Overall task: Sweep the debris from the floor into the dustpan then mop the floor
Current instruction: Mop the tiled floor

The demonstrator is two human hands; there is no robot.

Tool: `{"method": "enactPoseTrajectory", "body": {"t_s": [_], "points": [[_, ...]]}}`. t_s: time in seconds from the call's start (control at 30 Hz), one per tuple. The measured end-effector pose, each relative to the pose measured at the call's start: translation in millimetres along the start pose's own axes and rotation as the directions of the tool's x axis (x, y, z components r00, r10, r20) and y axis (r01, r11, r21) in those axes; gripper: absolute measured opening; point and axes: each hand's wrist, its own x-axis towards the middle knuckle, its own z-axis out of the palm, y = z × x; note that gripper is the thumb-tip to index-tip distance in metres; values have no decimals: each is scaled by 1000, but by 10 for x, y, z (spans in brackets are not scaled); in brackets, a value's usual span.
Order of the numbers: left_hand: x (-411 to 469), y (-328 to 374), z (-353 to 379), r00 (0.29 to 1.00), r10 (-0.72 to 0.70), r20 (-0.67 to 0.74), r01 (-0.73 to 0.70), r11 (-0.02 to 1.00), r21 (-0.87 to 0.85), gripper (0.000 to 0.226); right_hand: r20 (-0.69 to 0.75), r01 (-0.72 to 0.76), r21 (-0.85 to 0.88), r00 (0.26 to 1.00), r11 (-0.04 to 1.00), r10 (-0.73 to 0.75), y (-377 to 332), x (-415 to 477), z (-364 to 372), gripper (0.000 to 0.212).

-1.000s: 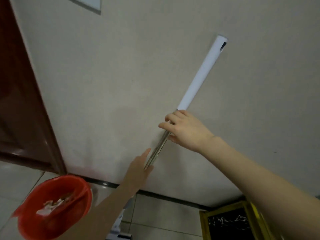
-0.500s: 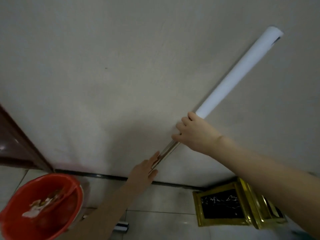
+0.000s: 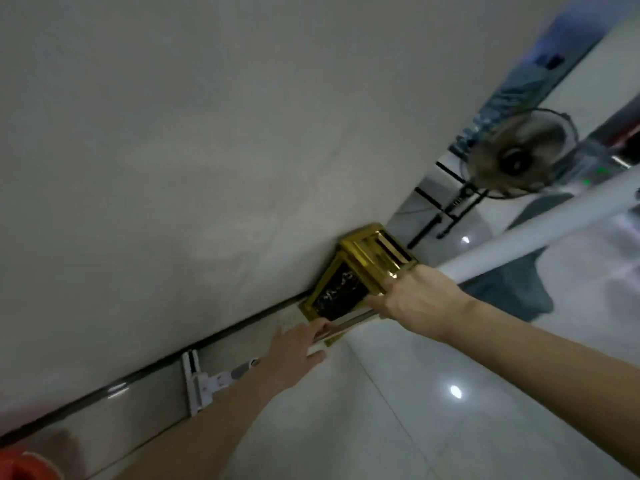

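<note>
The right hand [image 3: 420, 296] clamps its fingers around the long white-and-metal mop handle [image 3: 519, 241]; the left hand [image 3: 292, 355] touches it with fingers straight and apart.

My mop handle [image 3: 540, 233] runs off the right edge; the red container [image 3: 20, 467] is cut off near left; the far fan [image 3: 523, 157] is blurred

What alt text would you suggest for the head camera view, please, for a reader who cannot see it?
A person's right hand grips a tilted mop handle, and the left hand rests on its metal shaft lower down. The mop head sits at the foot of the wall, near a gold-framed box.
</note>
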Motion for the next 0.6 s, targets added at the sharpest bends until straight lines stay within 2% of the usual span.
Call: {"method": "enactPoseTrajectory", "body": {"t_s": [0.07, 0.13, 0.2, 0.3, 0.37, 0.47, 0.53, 0.6], "points": [[41, 311, 376, 995, 51, 90, -53, 998, 29, 54, 69, -128, 89, 990, 988, 122, -136, -540, 316, 34], [34, 675, 750, 973, 177, 146, -182, 983, 21, 44, 148, -247, 179, 964, 952, 222, -293, -1119, 604, 31], [-26, 1061, 1126, 923, 312, 225, -338, 938, 83, 36, 227, -364, 269, 924, 891, 309, -492, -1723, 855, 29], [-213, 1650, 1684, 814, 444, 375, -548, 800, 243, 36, 347, -533, 337, 837, 777, 424, -880, -2636, 1175, 29], [-402, 2067, 2043, 718, 505, 479, -657, 720, 225, 37, 429, -622, 354, 771, 698, 470, -1199, -3243, 1354, 32], [-756, 2672, 2567, 513, 597, 617, -803, 587, 100, 40, 552, -745, 359, 655, 562, 516, -1735, -4091, 1526, 33], [-1039, 3036, 2900, 373, 618, 692, -855, 518, -1, 38, 634, -821, 344, 560, 455, 533, -2127, -4575, 1577, 30], [-1360, 3341, 3203, 251, 610, 752, -855, 504, -123, 34, 700, -879, 316, 469, 356, 538, -2535, -4985, 1588, 28]]}}
